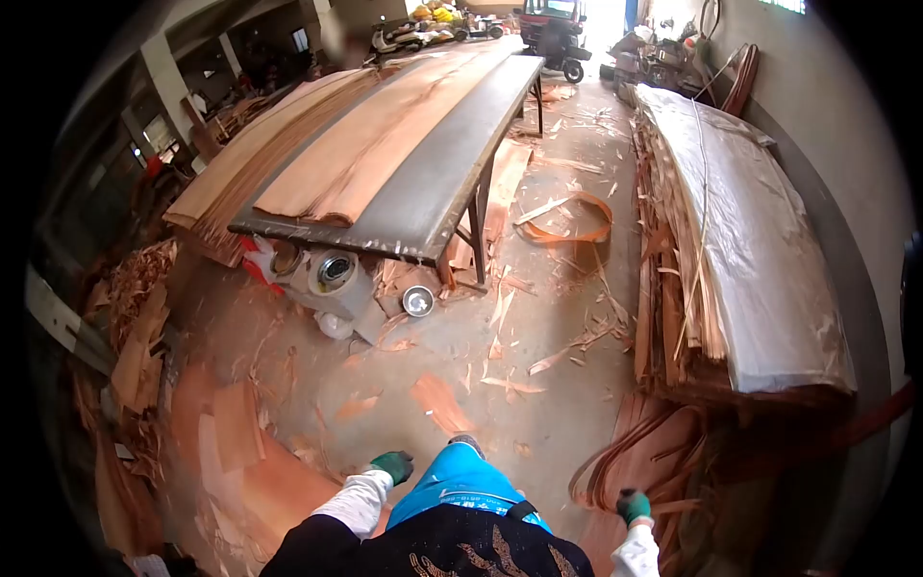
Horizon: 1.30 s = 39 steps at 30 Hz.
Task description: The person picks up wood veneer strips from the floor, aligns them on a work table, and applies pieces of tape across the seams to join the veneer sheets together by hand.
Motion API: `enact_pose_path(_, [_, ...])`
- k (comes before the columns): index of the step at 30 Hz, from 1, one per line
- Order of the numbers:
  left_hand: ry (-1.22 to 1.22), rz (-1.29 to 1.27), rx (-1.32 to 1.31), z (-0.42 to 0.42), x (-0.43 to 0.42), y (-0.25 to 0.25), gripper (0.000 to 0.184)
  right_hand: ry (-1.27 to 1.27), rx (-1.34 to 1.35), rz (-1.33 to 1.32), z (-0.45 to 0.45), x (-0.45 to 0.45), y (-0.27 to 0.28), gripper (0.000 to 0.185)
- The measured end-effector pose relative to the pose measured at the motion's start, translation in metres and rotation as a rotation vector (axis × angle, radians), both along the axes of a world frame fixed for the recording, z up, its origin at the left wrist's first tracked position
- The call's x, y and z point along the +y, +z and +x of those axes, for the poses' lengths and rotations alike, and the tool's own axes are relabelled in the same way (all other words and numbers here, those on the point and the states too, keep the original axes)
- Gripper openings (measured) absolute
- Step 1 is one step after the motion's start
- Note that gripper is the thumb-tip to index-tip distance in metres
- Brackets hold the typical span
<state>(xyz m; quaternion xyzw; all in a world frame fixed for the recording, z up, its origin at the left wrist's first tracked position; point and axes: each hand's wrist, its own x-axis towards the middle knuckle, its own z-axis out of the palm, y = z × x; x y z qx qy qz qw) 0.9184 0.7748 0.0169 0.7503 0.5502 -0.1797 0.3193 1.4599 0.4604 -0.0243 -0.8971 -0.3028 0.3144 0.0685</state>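
Lying along the far left, a heap of curled reddish-brown wood shavings point(135, 284) is spilling over the floor. Beside it, loose flat orange-brown veneer sheets point(236, 428) are overlapping on the concrete. Farther back, a long layered stack of tan veneer point(231, 163) is running along the left side of a long dark-topped table with metal legs point(423, 188), and a long pale-brown veneer sheet point(336, 163) is resting on that table. Under the table's near end, a round open metal tin point(336, 269) is standing on a greyish support. The left hand, in a dark green glove with a white sleeve point(392, 467), is hovering to the right of the flat sheets, its fingers bending loosely, nothing visibly in them. A small round silver bowl point(418, 301) is sitting on the floor beyond. A bright blue apron point(457, 486) is covering the wearer's lap. Farther off, a wide orange-brown hoop of thin strip point(567, 231) is lying on the floor. Long looped dark-brown strips point(615, 457) are lying just beside the right hand, in a matching green glove point(634, 504); its fingers are curling inward, whether around anything one cannot tell. At far right, whitish plastic sheeting point(760, 231) is covering a tall veneer pile point(663, 288).
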Motion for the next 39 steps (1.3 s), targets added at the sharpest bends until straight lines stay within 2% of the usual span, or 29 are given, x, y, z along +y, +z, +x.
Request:
enact_pose_path(1, [-0.074, 0.032, 0.067, -0.001, 0.015, -0.004, 0.040, 0.099, 0.006, 0.103, 0.034, 0.034, -0.009, 0.031])
enact_pose_path(2, [-0.162, -0.071, 0.183, 0.004, 0.034, -0.009, 0.036, 0.069, 0.006, 0.155, 0.050, 0.049, -0.014, 0.032])
enact_pose_path(3, [-0.110, -0.457, 0.278, -0.013, 0.064, -0.071, 0.033, 0.040, 0.004, 0.201, 0.053, 0.080, -0.009, 0.032])
enact_pose_path(5, [-0.335, -0.388, 0.297, -0.003, 0.100, -0.073, 0.033, -0.033, -0.008, 0.253, 0.053, 0.133, -0.010, 0.033])
enact_pose_path(6, [-0.415, -0.362, 0.310, 0.005, 0.125, -0.078, 0.033, -0.047, 0.002, 0.178, 0.035, 0.164, 0.019, 0.040])
enact_pose_path(8, [-0.546, -0.327, 0.348, 0.038, 0.188, -0.074, 0.033, -0.137, 0.141, 0.036, 0.012, 0.219, 0.035, 0.043])
enact_pose_path(9, [-0.584, -0.309, 0.364, 0.055, 0.218, -0.070, 0.033, -0.170, 0.184, 0.120, 0.002, 0.234, 0.023, 0.042])
enact_pose_path(10, [-0.626, -0.290, 0.381, 0.076, 0.249, -0.065, 0.033, -0.024, 0.183, 0.047, -0.012, 0.252, 0.027, 0.041])
enact_pose_path(11, [-0.660, -0.266, 0.394, 0.096, 0.278, -0.058, 0.033, 0.025, 0.243, 0.070, -0.032, 0.262, 0.008, 0.039])
enact_pose_path(12, [-0.692, -0.239, 0.408, 0.118, 0.304, -0.049, 0.033, 0.074, 0.309, 0.023, -0.045, 0.273, 0.043, 0.037])
enact_pose_path(13, [-0.743, -0.226, 0.429, 0.134, 0.344, -0.056, 0.033, 0.011, 0.454, 0.064, -0.063, 0.282, 0.057, 0.037])
enact_pose_path(15, [-0.833, -0.157, 0.465, 0.176, 0.392, -0.050, 0.033, -0.222, 0.603, 0.360, -0.077, 0.262, 0.098, 0.040])
enact_pose_path(17, [-0.927, -0.081, 0.487, 0.222, 0.422, -0.038, 0.033, -0.298, 0.608, 0.255, -0.104, 0.239, 0.044, 0.043])
enact_pose_path(18, [-0.985, -0.039, 0.491, 0.246, 0.429, -0.029, 0.033, -0.187, 0.458, 0.289, -0.096, 0.235, 0.044, 0.041])
enact_pose_path(19, [-1.047, -0.006, 0.477, 0.270, 0.431, -0.021, 0.033, -0.211, 0.512, 0.047, -0.088, 0.223, 0.051, 0.038])
enact_pose_path(20, [-1.114, 0.026, 0.456, 0.294, 0.425, -0.024, 0.033, -0.365, 0.342, 0.127, -0.105, 0.198, 0.000, 0.033])
enact_pose_path(21, [-1.170, 0.059, 0.411, 0.319, 0.420, -0.018, 0.033, -0.712, 0.312, 0.090, -0.096, 0.185, 0.031, 0.028])
enact_pose_path(22, [-1.214, 0.083, 0.352, 0.341, 0.408, -0.011, 0.033, -0.758, 0.351, 0.057, -0.098, 0.172, 0.014, 0.029])
enact_pose_path(23, [-1.124, -0.042, 0.209, 0.361, 0.378, -0.015, 0.034, -0.810, 0.353, 0.067, -0.106, 0.150, -0.007, 0.029])
enact_pose_path(24, [-1.162, -0.044, 0.114, 0.391, 0.341, 0.000, 0.040, -0.861, 0.350, 0.084, -0.109, 0.134, -0.017, 0.030])
enact_pose_path(25, [-1.014, -0.020, 0.165, 0.414, 0.297, 0.022, 0.045, -0.912, 0.347, 0.106, -0.108, 0.123, -0.025, 0.031])
enact_pose_path(26, [-1.068, 0.038, 0.117, 0.428, 0.264, 0.002, 0.046, -0.923, 0.372, 0.121, -0.099, 0.103, -0.029, 0.035])
enact_pose_path(28, [-1.072, -0.049, -0.108, 0.461, 0.203, -0.008, 0.044, -0.938, 0.416, 0.164, -0.072, 0.076, -0.004, 0.045])
enact_pose_path(31, [-1.387, -0.058, -0.304, 0.514, 0.110, -0.012, 0.039, -1.002, 0.359, 0.089, -0.062, 0.058, -0.077, 0.068])
enact_pose_path(34, [-1.414, -0.163, -0.312, 0.544, 0.062, -0.047, 0.036, -1.000, 0.236, 0.015, -0.016, 0.055, -0.112, 0.092])
enact_pose_path(37, [-1.486, -0.179, -0.179, 0.556, 0.060, -0.107, 0.036, -1.036, 0.320, 0.001, 0.038, 0.055, -0.175, 0.098])
enact_pose_path(38, [-1.555, -0.170, -0.172, 0.554, 0.077, -0.138, 0.036, -1.072, 0.236, -0.005, 0.052, 0.059, -0.196, 0.099])
enact_pose_path(39, [-1.511, -0.214, -0.018, 0.568, 0.058, -0.146, 0.037, -1.089, 0.164, -0.033, 0.062, 0.059, -0.232, 0.098])
